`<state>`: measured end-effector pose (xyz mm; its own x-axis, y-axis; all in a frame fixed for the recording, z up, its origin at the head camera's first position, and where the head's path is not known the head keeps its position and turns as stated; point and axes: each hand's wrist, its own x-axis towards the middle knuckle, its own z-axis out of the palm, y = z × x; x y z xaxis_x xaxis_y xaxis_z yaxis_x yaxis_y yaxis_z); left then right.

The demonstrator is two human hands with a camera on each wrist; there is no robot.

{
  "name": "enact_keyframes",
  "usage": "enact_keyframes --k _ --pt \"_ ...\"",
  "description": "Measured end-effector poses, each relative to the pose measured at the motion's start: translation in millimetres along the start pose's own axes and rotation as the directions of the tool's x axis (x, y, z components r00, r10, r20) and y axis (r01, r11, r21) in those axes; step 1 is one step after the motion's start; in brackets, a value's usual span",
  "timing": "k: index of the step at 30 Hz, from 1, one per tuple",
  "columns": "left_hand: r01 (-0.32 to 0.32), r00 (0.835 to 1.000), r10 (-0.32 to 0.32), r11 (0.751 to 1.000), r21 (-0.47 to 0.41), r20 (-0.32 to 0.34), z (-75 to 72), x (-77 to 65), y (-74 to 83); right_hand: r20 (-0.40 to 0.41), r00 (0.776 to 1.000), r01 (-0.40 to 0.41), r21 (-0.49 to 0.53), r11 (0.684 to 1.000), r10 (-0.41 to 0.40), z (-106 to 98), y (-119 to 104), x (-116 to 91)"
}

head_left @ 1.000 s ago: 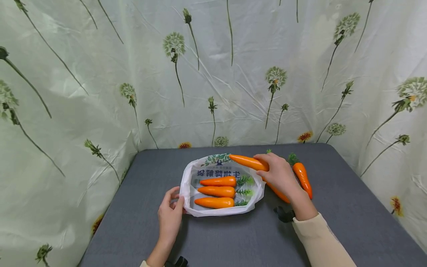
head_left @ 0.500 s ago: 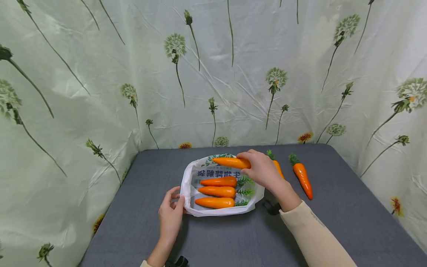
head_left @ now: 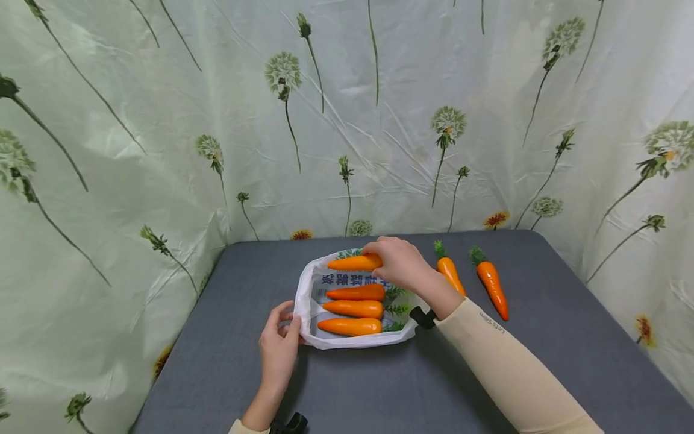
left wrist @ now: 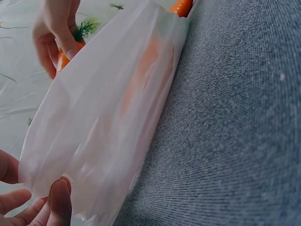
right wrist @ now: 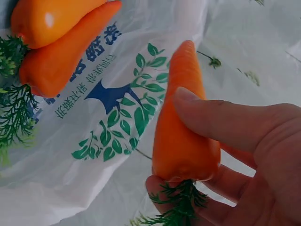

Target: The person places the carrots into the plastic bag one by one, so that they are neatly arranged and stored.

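Note:
My right hand [head_left: 398, 260] holds an orange carrot [right wrist: 183, 122] by its thick end, thumb across it and green leaves hanging below. In the head view this carrot lies level over the far side of a white plastic bag [head_left: 358, 342], tip to the left. Inside the open bag three carrots [head_left: 353, 309] lie in a row, leaves to the right. My left hand [head_left: 280, 343] pinches the bag's left rim; in the left wrist view the thumb [left wrist: 59, 202] presses the thin film against the fingers.
Two more carrots, one [head_left: 449, 274] partly behind the right forearm and one [head_left: 492, 289] farther right, lie on the grey table [head_left: 368, 392]. A curtain [head_left: 336, 120] printed with dandelions hangs behind the table's far edge.
The right hand has carried its carrot leftward, from the bag's right rim to over its far side. The carrot behind it has come into fuller view. The left hand stays at the rim.

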<state>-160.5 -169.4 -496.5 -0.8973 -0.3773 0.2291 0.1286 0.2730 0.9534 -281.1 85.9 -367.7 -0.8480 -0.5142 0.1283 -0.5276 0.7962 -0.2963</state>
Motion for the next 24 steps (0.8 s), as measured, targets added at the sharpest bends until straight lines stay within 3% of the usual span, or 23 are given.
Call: enact_keyframes --k 9,17,24 --pt "-0.034 0.999 0.034 0.999 -0.012 -0.016 0.3 0.7 -0.3 0.095 0.995 0.014 -0.029 0.999 -0.012 13.7 -5.1 23.7" --pt "-0.062 0.998 0.062 0.998 -0.019 0.01 1.9 1.4 0.2 0.141 0.99 -0.015 0.029 0.999 0.011 34.6 7.6 33.0" --pt "-0.051 0.999 0.051 0.999 0.0 0.01 0.5 -0.5 0.5 0.145 0.989 -0.046 0.128 0.991 0.027 49.7 20.7 35.7"
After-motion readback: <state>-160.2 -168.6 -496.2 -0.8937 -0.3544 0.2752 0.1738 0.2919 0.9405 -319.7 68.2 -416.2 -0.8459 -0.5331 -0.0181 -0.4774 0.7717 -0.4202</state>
